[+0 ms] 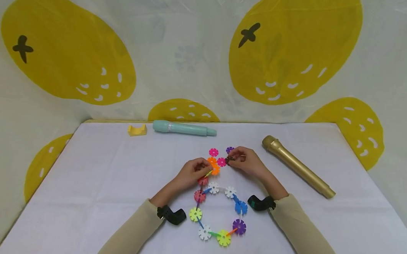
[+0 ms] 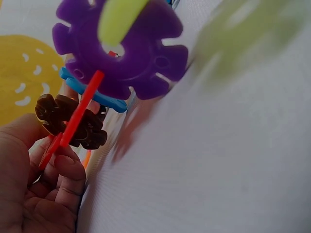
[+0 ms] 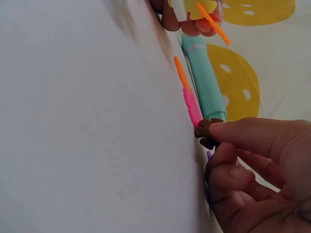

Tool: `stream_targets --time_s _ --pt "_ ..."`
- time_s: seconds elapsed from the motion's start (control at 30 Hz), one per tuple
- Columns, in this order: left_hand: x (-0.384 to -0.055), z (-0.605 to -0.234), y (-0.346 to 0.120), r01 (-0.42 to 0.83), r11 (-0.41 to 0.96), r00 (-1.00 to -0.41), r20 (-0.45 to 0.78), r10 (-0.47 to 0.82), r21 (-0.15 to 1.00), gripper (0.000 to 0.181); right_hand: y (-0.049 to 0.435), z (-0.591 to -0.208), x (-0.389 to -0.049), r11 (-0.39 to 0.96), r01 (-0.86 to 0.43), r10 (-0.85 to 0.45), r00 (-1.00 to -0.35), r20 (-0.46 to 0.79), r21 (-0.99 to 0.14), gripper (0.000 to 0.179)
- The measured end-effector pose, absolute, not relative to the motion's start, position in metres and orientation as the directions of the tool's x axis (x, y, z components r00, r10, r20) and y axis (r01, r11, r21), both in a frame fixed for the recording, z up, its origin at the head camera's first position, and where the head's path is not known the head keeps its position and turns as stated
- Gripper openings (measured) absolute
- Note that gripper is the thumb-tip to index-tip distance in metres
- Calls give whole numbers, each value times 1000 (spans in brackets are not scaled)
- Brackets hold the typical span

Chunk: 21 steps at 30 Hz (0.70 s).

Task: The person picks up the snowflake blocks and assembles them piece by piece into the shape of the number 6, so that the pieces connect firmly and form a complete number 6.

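Observation:
My left hand [image 1: 193, 173] pinches a yellow notched disc [image 1: 209, 173], edge-on at the end of a chain of interlocked plastic discs. Beside it in the chain is a red disc [image 1: 203, 180]. In the left wrist view, a brown disc [image 2: 73, 121] and a larger-looking purple disc [image 2: 121, 53] of the chain stand face-on. Further round, the chain curves through white, blue, purple and yellow-green discs [image 1: 223, 238]. Between thumb and finger, my right hand [image 1: 248, 161] pinches a dark brown disc [image 3: 206, 133], beside a pink disc [image 1: 221, 162] on the table.
Loose pink, orange and purple discs [image 1: 230, 150] lie around the hands. Behind them are a mint-green microphone [image 1: 186, 128] and a yellow holder-like piece [image 1: 137, 130]. A gold microphone [image 1: 298, 166] lies at right. The white tabletop [image 1: 101, 167] meets a fruit-print cloth [image 1: 187, 45] behind.

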<state>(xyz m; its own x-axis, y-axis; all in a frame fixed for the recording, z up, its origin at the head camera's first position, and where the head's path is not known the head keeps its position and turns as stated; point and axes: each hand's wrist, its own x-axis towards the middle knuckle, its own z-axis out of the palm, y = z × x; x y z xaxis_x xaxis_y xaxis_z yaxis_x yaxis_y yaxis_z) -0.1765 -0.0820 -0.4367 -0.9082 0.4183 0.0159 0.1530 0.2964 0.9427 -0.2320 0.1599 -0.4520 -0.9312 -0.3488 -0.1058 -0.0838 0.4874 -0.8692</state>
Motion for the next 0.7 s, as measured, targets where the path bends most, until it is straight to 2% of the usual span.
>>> stream_targets --time_s 0.17,0.33,0.7 --pt "-176 -433 -81 130 306 -910 -10 415 943 17 161 -453 -231 454 -38 -358 -923 -143 -890 24" --pt "-174 -432 -80 116 322 -914 -26 406 940 18 162 -453 -231 419 -53 -406 -904 -135 -906 23" --pt "-174 -432 -78 101 325 -926 -31 377 940 17 164 -455 -233 301 -193 -594 -804 -25 -934 18"
